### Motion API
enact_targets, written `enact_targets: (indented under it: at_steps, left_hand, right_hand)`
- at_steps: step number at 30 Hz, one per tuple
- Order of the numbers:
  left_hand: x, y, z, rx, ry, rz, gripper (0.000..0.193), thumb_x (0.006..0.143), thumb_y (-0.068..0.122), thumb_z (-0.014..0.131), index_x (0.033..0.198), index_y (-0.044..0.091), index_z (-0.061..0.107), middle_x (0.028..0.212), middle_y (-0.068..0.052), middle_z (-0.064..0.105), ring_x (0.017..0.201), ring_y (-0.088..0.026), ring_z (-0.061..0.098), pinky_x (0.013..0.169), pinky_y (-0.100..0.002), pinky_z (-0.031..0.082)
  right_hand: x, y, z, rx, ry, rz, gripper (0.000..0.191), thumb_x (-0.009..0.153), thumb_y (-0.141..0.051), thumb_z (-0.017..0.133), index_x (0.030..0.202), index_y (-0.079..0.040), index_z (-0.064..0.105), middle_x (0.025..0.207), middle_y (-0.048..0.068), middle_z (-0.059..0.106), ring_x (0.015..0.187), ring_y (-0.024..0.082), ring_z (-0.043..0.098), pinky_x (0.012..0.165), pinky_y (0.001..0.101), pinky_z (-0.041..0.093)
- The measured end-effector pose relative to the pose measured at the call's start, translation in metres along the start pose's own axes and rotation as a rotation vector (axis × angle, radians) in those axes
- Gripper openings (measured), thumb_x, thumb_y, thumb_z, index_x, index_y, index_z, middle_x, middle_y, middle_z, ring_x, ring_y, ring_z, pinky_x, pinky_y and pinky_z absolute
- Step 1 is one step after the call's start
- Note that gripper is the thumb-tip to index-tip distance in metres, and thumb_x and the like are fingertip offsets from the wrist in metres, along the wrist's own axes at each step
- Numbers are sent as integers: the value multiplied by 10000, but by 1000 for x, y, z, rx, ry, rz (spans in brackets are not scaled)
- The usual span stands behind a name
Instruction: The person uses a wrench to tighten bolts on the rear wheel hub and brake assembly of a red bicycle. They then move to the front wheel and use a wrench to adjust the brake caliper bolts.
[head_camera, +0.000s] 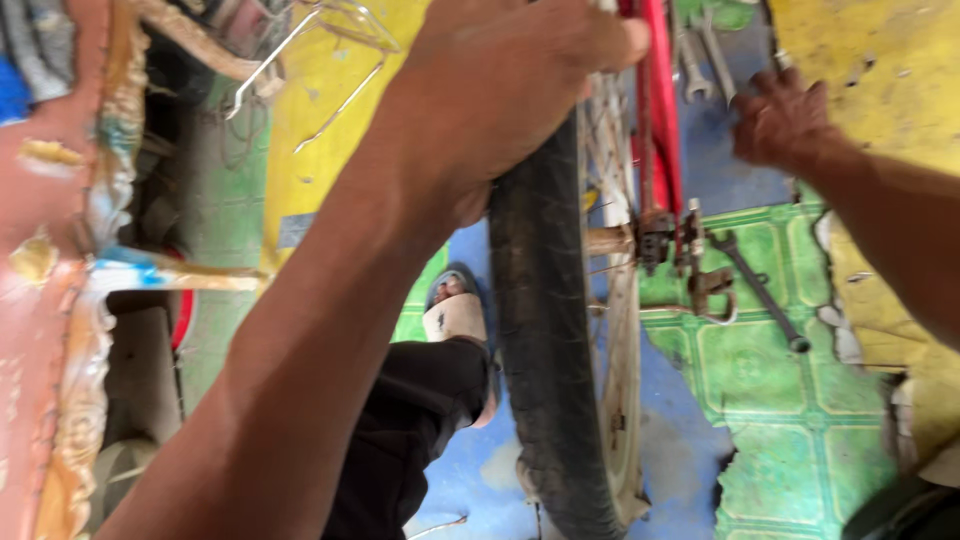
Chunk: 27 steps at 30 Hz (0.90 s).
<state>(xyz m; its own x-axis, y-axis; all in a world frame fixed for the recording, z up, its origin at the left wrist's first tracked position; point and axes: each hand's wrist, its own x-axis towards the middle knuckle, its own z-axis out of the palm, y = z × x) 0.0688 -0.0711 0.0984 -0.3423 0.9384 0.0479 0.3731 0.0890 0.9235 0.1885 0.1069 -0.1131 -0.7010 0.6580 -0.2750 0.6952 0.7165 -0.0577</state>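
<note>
Nearest the camera, the left forearm runs up from the bottom edge of the view, and the left hand (500, 90) sits at the top of the bicycle wheel (560, 330), its grip closed over the black tyre (540, 300) so that the fingers wrap the tread and steady it. That wheel stands upright on the floor (770, 370), its tyre seated on the pale rim (622, 400) as far as the blur lets me judge, and it sits between the blades of the red frame (660, 110).

At the hub (610, 240), the axle hardware and a small bracket (705, 285) show beside the frame end; whether the nut there is tight or loose cannot be told. A dark wrench (760, 290) lies on the green patterned floor covering just beside the hub, in neither hand. Two more spanners (705, 60) lie farther off, toward the far edge of the floor.

The right hand (785, 115) hovers low over the blue patch of floor near those spanners, fingers curled; whether it holds anything I cannot tell, since its palm faces away and the picture is smeared.

Judging from this, the wheel looks set in the frame and held in line, while the fastening at the axle seems not yet finished, with the tools lying loose. A sandalled foot (455, 315) rests on the floor left of the tyre.
</note>
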Motion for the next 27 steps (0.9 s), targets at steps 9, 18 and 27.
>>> enact_targets:
  at_steps: [9,18,27]
  left_hand:
    - [12,3,4,-221,-25,-355,99,819,107,706,832,44,630,609,-21,553,463,-210,603,424,-417,585]
    - [31,-11,23,399,224,76,359,764,346,792,907,24,725,807,-133,687,809,-327,708,761,-470,577]
    - [-4,-10,42,330,344,129,1038,760,221,850,1506,30,154,1313,-315,480,1179,-474,583,965,-495,537]
  right_hand:
    - [-42,25,32,366,376,-163,375,1048,-330,654,837,-24,602,910,200,668,872,382,645,800,517,560]
    - [-81,20,-85,1066,127,154,580,1021,-544,628,862,14,625,862,134,719,768,193,733,595,356,607]
    - [-174,29,-149,1235,441,-117,620,1032,-520,674,1140,64,496,992,173,703,805,189,744,579,310,611]
